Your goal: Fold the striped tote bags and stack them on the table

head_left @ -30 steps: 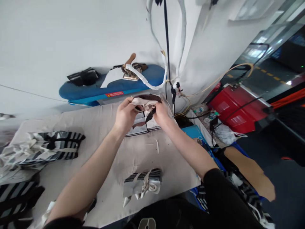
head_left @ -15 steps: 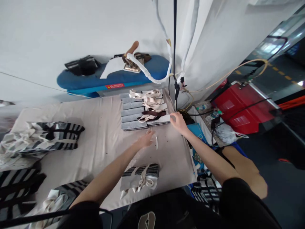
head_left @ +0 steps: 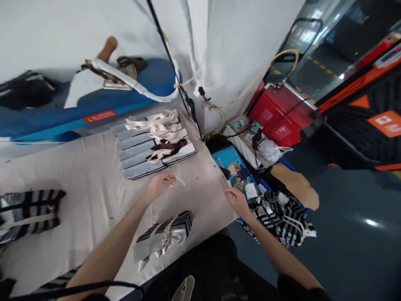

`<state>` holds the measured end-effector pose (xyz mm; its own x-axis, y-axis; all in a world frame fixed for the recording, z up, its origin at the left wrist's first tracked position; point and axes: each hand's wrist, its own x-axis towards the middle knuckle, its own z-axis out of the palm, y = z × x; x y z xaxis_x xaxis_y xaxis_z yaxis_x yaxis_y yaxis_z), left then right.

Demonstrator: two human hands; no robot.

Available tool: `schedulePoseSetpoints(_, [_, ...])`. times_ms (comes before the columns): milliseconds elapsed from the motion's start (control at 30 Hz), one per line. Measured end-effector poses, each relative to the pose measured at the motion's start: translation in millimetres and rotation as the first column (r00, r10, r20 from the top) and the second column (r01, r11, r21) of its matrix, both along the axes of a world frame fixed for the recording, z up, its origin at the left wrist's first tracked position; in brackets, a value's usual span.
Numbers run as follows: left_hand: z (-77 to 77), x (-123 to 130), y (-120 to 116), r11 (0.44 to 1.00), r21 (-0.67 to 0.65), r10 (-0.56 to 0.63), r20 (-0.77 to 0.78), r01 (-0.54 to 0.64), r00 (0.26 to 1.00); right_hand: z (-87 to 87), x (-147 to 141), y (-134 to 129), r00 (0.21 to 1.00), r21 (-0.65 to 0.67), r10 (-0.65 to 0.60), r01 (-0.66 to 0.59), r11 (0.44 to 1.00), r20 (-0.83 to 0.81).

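Observation:
My left hand [head_left: 160, 184] is over the tabletop in front of the folded stack, its fingertips pinched on one end of a small white strip [head_left: 180, 181]. My right hand [head_left: 237, 201] is at the table's right edge, fingers loosely bent, with nothing visible in them. Beyond my left hand lie grey folded fabric pieces [head_left: 138, 154] in rows, topped with cream ties [head_left: 163, 127] and a dark brown tie [head_left: 169, 145]. Nearer my body sits a folded striped bundle [head_left: 166, 234], tied with a cream bow.
A blue tray [head_left: 227, 156] of small items stands beyond the table's right edge. Striped fabric [head_left: 282, 215] is heaped below it. An iron [head_left: 117, 81] rests on a blue ironing board [head_left: 153, 79] at the back. Another striped bundle [head_left: 31, 211] lies at left.
My right hand has left the corner of the folded stack and come back to the table edge. The white strip, lying beside my left hand before, is now at its fingertips. The view has turned right.

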<state>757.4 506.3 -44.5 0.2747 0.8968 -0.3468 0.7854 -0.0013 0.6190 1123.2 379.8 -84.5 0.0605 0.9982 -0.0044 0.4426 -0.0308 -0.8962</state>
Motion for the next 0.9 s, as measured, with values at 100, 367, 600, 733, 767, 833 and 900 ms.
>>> schedulePoseSetpoints(100, [38.5, -24.1, -28.8, 0.968, 0.005, 0.238, 0.304, -0.251, 0.923, 9.0, -10.6, -11.2, 0.996, -0.046, -0.022, 0.018, 0.999, -0.083])
schedulePoseSetpoints(367, [93.7, -90.9, -151.4, 0.711, -0.043, 0.638, 0.459, -0.702, 0.618, 78.2, -46.6, 6.4, 0.980, 0.062, -0.049, 0.062, 0.996, -0.191])
schedulePoseSetpoints(600, [87.8, -163.4, -286.0, 0.364, -0.138, 0.786, 0.575, -0.921, 0.225, 141.0, -124.3, -1.0, 0.986, 0.299, 0.059, -0.010, 0.954, -0.156])
schedulePoseSetpoints(733, [87.5, -212.1, -379.4, 0.276, -0.185, 0.761, 0.642, -0.943, 0.097, 158.7, -211.9, -31.2, 0.967, 0.374, 0.213, -0.149, 0.915, -0.136])
schedulePoseSetpoints(767, [87.5, -223.0, -401.2, 0.273, -0.185, 0.748, 0.658, -0.944, 0.087, 161.3, -240.0, -44.3, 0.954, 0.377, 0.269, -0.202, 0.904, -0.134])
schedulePoseSetpoints(833, [88.4, -240.6, -437.7, 0.302, -0.188, 0.718, 0.690, -0.934, 0.093, 166.1, -304.0, -78.6, 0.896, 0.351, 0.430, -0.370, 0.860, -0.109])
schedulePoseSetpoints(900, [91.5, -252.2, -462.0, 0.377, -0.198, 0.684, 0.718, -0.905, 0.127, 170.4, -374.9, -121.9, 0.764, 0.277, 0.641, -0.601, 0.750, -0.076])
